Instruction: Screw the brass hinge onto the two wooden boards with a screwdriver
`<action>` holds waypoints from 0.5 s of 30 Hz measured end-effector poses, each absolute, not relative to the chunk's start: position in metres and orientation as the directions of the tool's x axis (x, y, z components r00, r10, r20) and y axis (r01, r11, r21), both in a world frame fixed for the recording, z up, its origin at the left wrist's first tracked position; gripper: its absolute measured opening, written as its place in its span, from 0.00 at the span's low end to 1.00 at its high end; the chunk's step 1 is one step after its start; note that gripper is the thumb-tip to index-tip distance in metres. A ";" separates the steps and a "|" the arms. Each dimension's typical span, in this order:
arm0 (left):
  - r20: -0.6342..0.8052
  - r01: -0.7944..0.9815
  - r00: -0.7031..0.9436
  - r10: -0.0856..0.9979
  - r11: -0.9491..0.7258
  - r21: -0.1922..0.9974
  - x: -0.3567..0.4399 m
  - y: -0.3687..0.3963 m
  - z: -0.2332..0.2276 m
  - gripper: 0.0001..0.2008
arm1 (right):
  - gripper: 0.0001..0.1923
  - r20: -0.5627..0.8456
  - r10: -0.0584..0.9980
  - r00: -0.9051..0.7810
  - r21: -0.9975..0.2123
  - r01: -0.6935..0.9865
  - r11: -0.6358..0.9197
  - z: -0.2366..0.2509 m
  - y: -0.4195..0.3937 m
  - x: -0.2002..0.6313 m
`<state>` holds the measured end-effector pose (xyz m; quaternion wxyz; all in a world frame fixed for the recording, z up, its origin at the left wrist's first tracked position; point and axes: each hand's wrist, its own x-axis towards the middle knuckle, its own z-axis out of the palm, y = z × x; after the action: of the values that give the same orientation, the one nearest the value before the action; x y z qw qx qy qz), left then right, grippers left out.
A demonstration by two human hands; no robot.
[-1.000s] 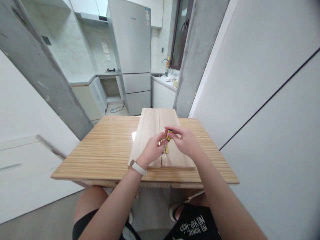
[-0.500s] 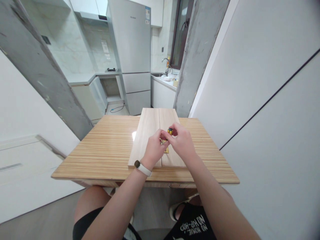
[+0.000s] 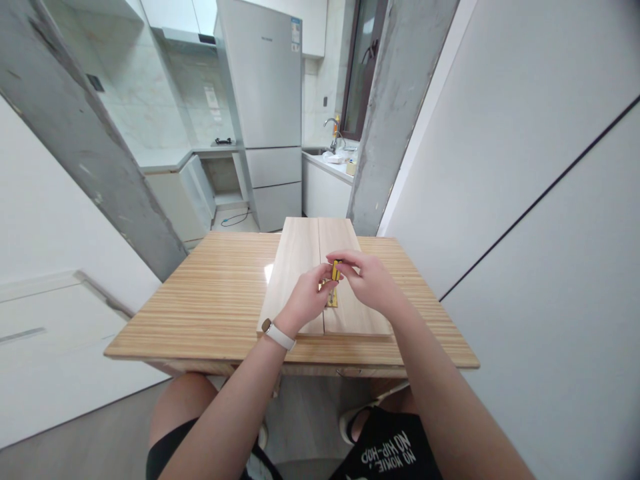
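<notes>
Two pale wooden boards lie side by side on a striped wooden table. A brass hinge sits across their seam near the front. My right hand grips a small yellow-and-black screwdriver held upright over the hinge. My left hand, with a white wristband, rests on the left board and touches the hinge and the tool's lower part with its fingertips. The screwdriver's tip is hidden behind my fingers.
Beyond the table stand a tall grey fridge, a kitchen counter with a sink tap and two bare concrete pillars. A white wall panel runs close along the table's right side. My knees show under the front edge.
My right hand twisted on the screwdriver handle, fingers closing over it and then opening out again. The boards shifted slightly under my hands. My left hand stayed at the hinge.
</notes>
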<state>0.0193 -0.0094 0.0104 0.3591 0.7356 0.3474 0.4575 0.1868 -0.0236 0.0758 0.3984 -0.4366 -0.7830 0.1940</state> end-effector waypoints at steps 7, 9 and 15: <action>0.429 0.230 0.335 0.839 -0.515 0.826 0.016 -0.015 0.015 0.15 | 0.11 0.496 0.857 -0.141 -0.679 0.552 0.484 0.072 -0.024 0.180; 0.445 0.256 0.304 0.843 -0.522 0.814 0.017 -0.016 0.015 0.14 | 0.08 0.526 0.843 -0.108 -0.661 0.571 0.486 0.070 -0.023 0.179; 0.474 0.332 0.215 0.854 -0.520 0.787 0.027 -0.018 0.009 0.12 | 0.05 0.585 0.810 -0.049 -0.607 0.635 0.477 0.062 -0.023 0.176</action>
<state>0.0266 -0.0179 0.0094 0.2736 0.7299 0.4064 0.4768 0.1761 -0.0228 0.0624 0.4717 -0.5029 -0.7183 0.0925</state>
